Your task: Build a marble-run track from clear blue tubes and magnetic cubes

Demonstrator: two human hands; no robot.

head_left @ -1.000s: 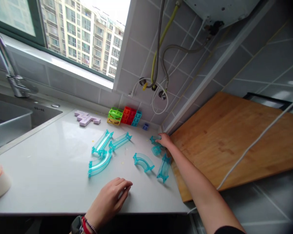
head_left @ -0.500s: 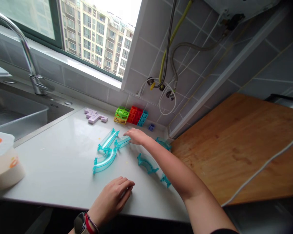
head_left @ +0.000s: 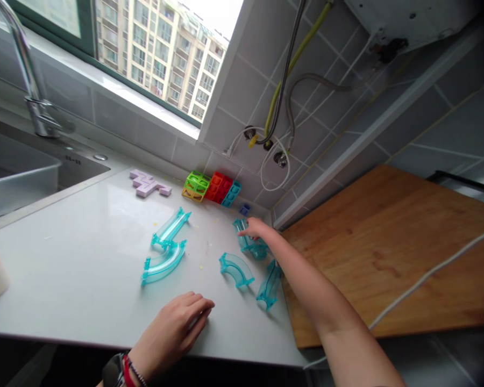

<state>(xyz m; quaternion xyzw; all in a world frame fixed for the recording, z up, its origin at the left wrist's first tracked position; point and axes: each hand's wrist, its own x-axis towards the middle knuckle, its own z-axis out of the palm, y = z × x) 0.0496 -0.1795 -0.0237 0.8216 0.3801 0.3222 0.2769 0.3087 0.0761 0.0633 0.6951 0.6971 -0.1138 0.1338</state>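
My right hand reaches to the right side of the counter, its thumb and fingers closed on a straight translucent teal track piece. Just below it lies another teal piece, partly hidden by the hand. Nearer me are a curved track piece and one more teal piece beside my forearm. On the left, a straight track piece meets a curved one end to end. My left hand rests near the counter's front edge, loosely curled, thumb apart, holding nothing.
Lilac blocks, green and yellow frames, red frames and a small blue piece stand along the wall. A sink with a faucet is at left, a wooden board at right. A white cable crosses the board.
My right hand has carried the straight track piece rightward, away from the joined pieces to those near the board. My left hand keeps its pose. The view has shifted slightly.
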